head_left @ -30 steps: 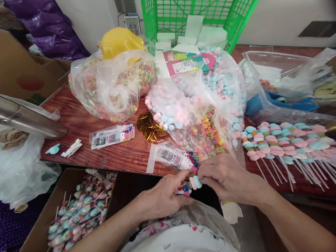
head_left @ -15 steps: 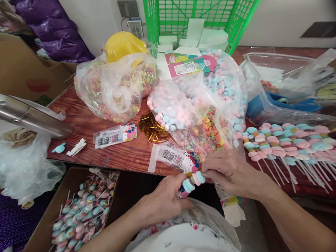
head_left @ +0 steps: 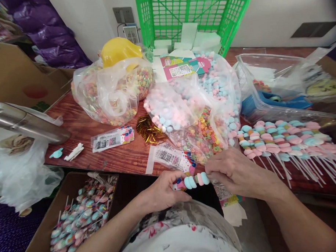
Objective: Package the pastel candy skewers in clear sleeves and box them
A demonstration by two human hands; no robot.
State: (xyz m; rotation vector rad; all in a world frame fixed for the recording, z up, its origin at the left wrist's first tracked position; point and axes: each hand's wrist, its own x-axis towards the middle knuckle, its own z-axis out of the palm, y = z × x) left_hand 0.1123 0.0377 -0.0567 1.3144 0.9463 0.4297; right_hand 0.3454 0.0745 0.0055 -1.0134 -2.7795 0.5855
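Note:
At the table's front edge, my left hand (head_left: 162, 192) is closed around a small printed plastic bag (head_left: 179, 183), its thumb and fingers on either side. From the bag's mouth sticks a marshmallow skewer (head_left: 196, 180), pink and blue pieces with a greenish one between them, lying nearly level. The fingers of my right hand (head_left: 230, 171) pinch the skewer's right end; the stick there is hidden. Just beyond my hands lie loose printed bags (head_left: 171, 157) on the table. Many more skewers (head_left: 284, 140), white sticks toward me, are heaped to the right.
Clear sacks of marshmallows (head_left: 167, 107) and ring candies (head_left: 106, 95) stand behind, before a green crate (head_left: 180, 15). Gold twist ties (head_left: 148, 130) lie mid-table. A steel flask (head_left: 30, 121) leans at left. Below it, a carton (head_left: 77, 217) holds finished-looking wrapped skewers. A clear bin (head_left: 276, 74) stands right.
The skewer and the bag have turned from a slant to nearly level. My right hand has shifted slightly right, and my left hand slightly left. The whole view has tilted a little.

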